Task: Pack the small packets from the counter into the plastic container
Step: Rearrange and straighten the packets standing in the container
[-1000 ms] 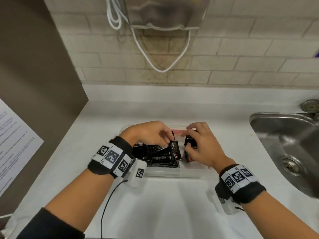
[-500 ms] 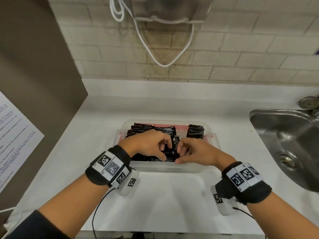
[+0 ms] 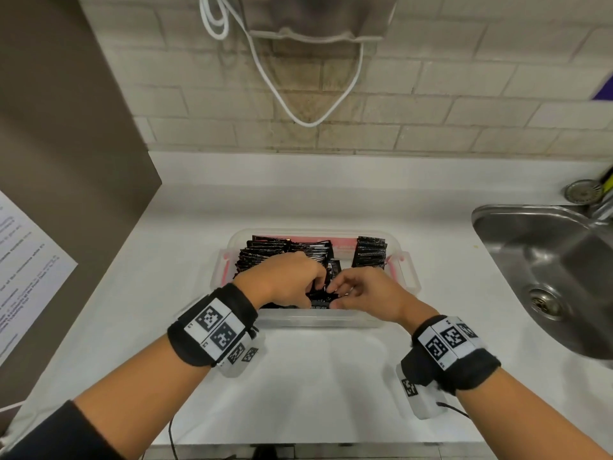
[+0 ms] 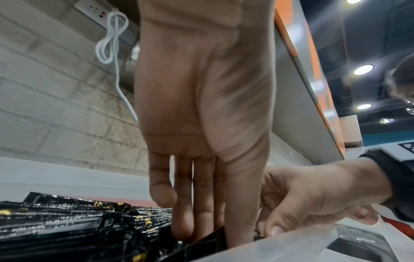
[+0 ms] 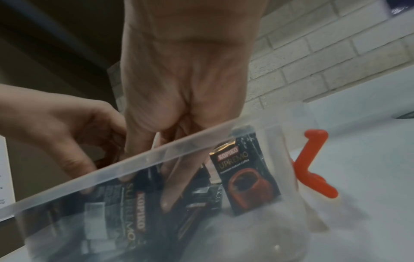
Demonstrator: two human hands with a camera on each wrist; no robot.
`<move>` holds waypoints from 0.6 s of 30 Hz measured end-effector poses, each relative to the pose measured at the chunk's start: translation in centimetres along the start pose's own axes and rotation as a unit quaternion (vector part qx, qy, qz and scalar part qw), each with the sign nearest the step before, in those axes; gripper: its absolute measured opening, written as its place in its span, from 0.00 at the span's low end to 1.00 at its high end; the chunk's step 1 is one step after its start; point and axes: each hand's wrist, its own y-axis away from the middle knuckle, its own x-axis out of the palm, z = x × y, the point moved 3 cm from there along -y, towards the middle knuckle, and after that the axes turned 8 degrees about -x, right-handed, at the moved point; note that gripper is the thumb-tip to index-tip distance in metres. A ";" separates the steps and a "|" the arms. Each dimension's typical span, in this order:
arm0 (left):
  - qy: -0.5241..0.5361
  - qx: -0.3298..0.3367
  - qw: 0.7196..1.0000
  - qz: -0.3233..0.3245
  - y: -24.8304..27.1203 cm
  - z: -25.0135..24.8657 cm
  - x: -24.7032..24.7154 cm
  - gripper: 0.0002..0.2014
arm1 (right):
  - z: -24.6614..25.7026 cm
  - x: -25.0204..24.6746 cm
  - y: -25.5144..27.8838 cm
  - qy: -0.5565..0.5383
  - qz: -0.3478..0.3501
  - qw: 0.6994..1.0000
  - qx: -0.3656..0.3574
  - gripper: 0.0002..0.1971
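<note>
Packets [image 3: 370,252] are stood in rows inside the container [image 3: 403,278] on the counter [image 3: 298,376]; a few are pinched at its near wall between the curled fingers of the left hand [image 3: 288,277] and right hand [image 3: 363,293]. Light, thin, glossy and probably slippery foil is judged; edges are best gripped, several pressed flat together

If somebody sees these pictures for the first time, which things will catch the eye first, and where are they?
First come the two hands, the left hand and the right hand, meeting over the near edge of the clear plastic container in the middle of the white counter, fingers on black packets. Rows of the same packets fill the container's left side, with a smaller stack at its far right. A steel sink lies to the right.
</note>
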 end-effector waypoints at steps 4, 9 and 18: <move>-0.014 -0.016 1.000 0.016 -0.5 -0.2 0.3 0.11 | 0.1 0.3 -0.6 0.055 0.011 0.998 -0.004 0.07; -0.015 -0.027 0.998 0.055 -0.8 -0.4 -0.1 0.12 | 0.6 0.5 -0.7 0.073 -0.002 0.997 -0.037 0.04; 0.021 -0.062 0.994 0.089 -1.2 -0.1 -1.9 0.10 | 4.0 -1.7 -1.0 0.050 -0.044 0.994 -0.083 0.03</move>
